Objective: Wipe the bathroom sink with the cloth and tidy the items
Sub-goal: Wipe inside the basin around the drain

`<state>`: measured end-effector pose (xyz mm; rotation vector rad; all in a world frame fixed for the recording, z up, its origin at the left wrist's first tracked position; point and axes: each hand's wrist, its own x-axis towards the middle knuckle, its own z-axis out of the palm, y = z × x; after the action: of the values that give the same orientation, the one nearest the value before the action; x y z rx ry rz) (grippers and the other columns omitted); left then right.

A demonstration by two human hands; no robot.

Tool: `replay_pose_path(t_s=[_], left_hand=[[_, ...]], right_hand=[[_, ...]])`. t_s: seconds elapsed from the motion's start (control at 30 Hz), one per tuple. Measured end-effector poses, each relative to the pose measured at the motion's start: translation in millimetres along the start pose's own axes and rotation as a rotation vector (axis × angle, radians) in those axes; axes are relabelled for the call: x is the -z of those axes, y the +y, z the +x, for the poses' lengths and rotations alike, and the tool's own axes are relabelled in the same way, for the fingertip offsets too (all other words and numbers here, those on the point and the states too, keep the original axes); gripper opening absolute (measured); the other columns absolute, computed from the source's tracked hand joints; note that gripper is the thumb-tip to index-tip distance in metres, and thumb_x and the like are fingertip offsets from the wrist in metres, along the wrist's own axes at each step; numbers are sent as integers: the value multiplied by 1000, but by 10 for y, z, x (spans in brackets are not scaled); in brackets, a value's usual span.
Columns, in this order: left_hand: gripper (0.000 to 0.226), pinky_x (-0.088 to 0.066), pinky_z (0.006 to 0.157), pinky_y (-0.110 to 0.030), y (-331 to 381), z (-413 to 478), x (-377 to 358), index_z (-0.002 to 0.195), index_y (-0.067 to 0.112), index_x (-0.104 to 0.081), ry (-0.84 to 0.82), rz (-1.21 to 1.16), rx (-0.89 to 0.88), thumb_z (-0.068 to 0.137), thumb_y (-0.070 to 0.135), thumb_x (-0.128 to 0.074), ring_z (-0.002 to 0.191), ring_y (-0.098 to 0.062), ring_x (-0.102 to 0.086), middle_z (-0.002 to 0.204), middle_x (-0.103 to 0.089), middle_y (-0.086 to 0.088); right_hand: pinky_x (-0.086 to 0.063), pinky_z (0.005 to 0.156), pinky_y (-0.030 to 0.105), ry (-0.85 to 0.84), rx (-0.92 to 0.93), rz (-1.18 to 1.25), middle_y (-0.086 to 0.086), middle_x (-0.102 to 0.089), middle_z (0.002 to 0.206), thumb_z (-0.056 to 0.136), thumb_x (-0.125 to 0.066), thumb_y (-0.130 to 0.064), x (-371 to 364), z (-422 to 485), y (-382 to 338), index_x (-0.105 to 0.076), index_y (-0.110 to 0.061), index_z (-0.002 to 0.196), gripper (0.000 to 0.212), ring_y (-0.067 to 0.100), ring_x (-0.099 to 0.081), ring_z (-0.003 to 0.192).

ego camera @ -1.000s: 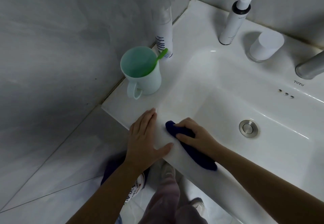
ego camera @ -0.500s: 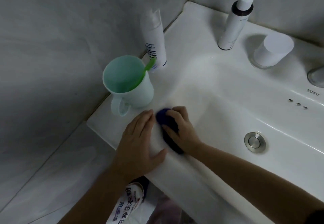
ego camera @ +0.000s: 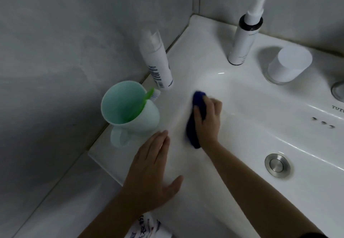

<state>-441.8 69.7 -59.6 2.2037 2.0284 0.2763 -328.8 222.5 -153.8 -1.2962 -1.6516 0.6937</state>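
A dark blue cloth point(ego camera: 193, 126) is pressed against the left inner slope of the white sink point(ego camera: 251, 107), with my right hand point(ego camera: 208, 118) shut on it. My left hand point(ego camera: 154, 169) lies flat, fingers spread, on the sink's front left rim, empty. A mint green mug point(ego camera: 128, 107) holding a green toothbrush point(ego camera: 147, 98) stands on the left ledge just beyond my left hand. Behind the mug stands a white capped bottle point(ego camera: 158, 59).
A tall white pump bottle point(ego camera: 243, 38) and a white jar point(ego camera: 288, 64) stand on the back ledge. The chrome drain point(ego camera: 277, 165) sits in the basin; the tap's base point(ego camera: 338, 90) shows at the right edge. Grey tiled walls close in left and behind.
My right hand has slid the cloth away from the front rim, farther up the sink's left side toward the bottle. My left hand stays flat on the rim.
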Motion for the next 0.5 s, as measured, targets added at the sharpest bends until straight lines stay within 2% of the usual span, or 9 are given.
replay_pose_path(t_s=[0.03, 0.1, 0.27, 0.3, 0.43, 0.5], left_hand=[[75, -25, 108, -34, 20, 123, -13, 133, -5, -41, 18, 23, -35, 80, 48, -47, 131, -28, -32, 140, -42, -19], [69, -32, 107, -39, 62, 411, -75, 132, -7, -42, 27, 66, -90, 84, 44, -43, 132, -31, -34, 139, -42, -22], [62, -41, 101, -45, 26, 975, -194, 127, -9, -46, -21, 150, -78, 83, 35, -41, 127, -37, -42, 136, -45, -25], [63, -41, 101, -45, 21, 1013, -210, 128, -9, -46, -16, 159, -74, 83, 35, -40, 127, -36, -41, 136, -45, -25], [66, -34, 107, -42, 12, 1016, -239, 132, -8, -42, 3, 146, -61, 81, 35, -42, 131, -33, -36, 141, -40, -22], [67, -32, 108, -40, -3, 1016, -239, 133, -7, -41, 6, 123, -69, 81, 36, -44, 132, -31, -33, 142, -38, -20]], right_hand=[[-49, 82, 39, 51, -107, -27, 12, -44, 115, 87, -50, -24, 60, 200, 97, -49, -8, 120, 38, 20, -48, 98], [-49, 81, 40, 37, -138, -136, 15, -47, 115, 87, -52, -22, 183, 194, 279, -49, -7, 121, 37, 28, -51, 97], [-52, 63, 37, -282, 229, -349, 18, -55, 102, 86, -48, -30, 510, -576, 474, -48, -10, 114, 34, 34, -58, 78], [-52, 63, 37, -275, 228, -380, 19, -56, 101, 85, -49, -28, 527, -449, 526, -50, -9, 112, 33, 35, -58, 78], [-51, 65, 43, 24, -129, -393, 20, -56, 102, 77, -64, -9, 437, 120, 629, -57, -4, 108, 31, 39, -55, 83], [-50, 65, 39, -17, -92, -383, 20, -56, 99, 79, -61, -13, 471, -175, 603, -59, -4, 108, 30, 38, -55, 79]])
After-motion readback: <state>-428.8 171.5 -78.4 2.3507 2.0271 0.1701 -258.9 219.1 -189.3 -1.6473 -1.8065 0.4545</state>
